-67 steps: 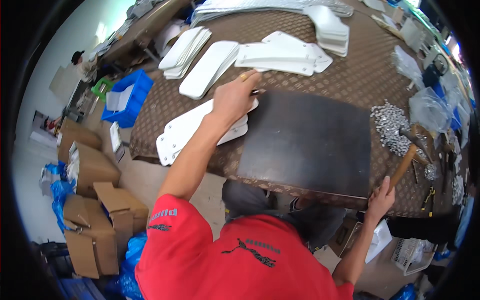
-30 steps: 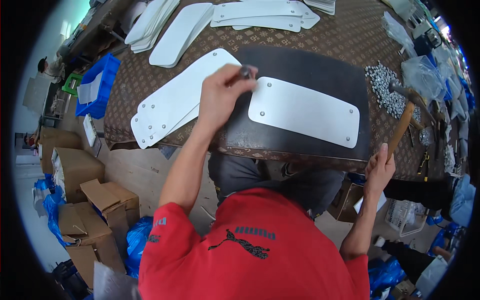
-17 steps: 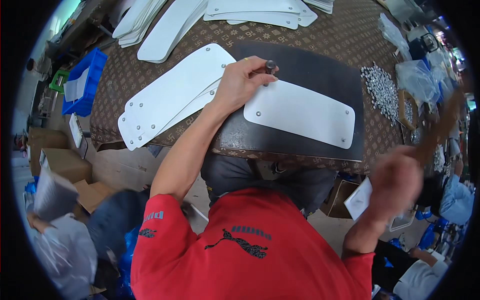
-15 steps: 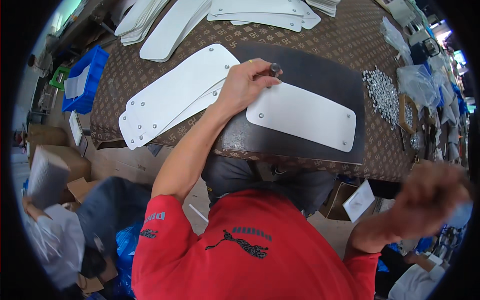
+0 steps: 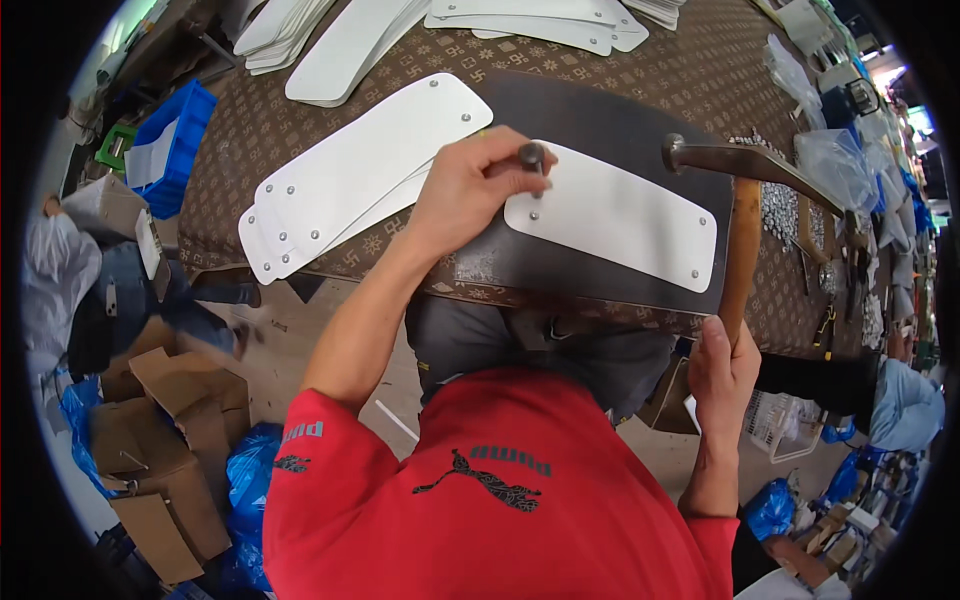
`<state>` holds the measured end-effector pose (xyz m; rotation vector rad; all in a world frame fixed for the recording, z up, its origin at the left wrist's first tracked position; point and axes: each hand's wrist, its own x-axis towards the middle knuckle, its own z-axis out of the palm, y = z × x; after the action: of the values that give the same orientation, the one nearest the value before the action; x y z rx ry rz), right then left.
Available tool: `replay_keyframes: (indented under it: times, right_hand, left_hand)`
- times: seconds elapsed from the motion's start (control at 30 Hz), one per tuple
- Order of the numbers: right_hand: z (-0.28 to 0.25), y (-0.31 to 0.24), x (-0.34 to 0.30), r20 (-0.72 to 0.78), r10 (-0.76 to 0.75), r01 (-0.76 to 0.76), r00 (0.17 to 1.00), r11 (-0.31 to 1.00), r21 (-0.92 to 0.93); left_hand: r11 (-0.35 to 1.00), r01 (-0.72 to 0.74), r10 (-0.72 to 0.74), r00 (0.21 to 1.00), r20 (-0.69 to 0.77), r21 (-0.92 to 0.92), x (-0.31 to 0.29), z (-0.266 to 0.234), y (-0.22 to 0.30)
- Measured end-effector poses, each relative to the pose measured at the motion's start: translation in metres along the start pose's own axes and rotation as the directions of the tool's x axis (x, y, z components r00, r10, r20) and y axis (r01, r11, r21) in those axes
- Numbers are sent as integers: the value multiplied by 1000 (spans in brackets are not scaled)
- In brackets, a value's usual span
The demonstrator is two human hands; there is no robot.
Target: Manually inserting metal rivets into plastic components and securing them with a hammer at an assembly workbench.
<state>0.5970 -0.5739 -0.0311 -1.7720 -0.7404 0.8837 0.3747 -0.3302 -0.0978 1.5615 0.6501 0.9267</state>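
My left hand (image 5: 478, 192) pinches a short dark metal punch (image 5: 532, 156) at the left end of a white panel (image 5: 615, 215). This panel has rounded corners and metal studs near them. It lies on a dark board (image 5: 600, 108) on the table. My right hand (image 5: 725, 368) is wrapped round the wooden handle of a hammer (image 5: 742, 240). The hammer's metal head is right of the punch and apart from it, over the panel's far right side. Overlapping studded white panels (image 5: 365, 150) lie to the left of my left hand.
Stacks of white panels (image 5: 365, 45) lie along the table's far side. Small metal studs (image 5: 785, 215) are heaped at the right, near a plastic bag (image 5: 838, 165). A blue crate (image 5: 172, 175) stands left of the table. Cartons (image 5: 170, 440) and a person (image 5: 70, 270) are at the left.
My right hand has come inward from the right, bringing the hammer into clear view. My left hand stays on the punch, shifted slightly. At the left, the person has moved farther away.
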Motion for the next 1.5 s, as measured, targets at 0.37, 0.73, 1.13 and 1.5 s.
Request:
replay_keyframes:
  times: [0.37,0.73,1.13,1.5]
  right_hand:
    - [0,-44,-23,-43,-459,407,887,735,543]
    - [-30,-11,-17,-279,-167,189,946,981,53]
    - [-76,-13,-11,-581,-148,264,800,957,121]
    - [-78,16,25,-188,-69,-31,980,876,-482]
  left_hand:
    - [987,8,-18,998,63,160,-30,11,-15]
    - [986,-98,71,978,196,134,42,72,5]
    - [999,-38,38,901,432,-8,125,181,-43]
    - [993,-107,73,887,456,50,116,182,-36]
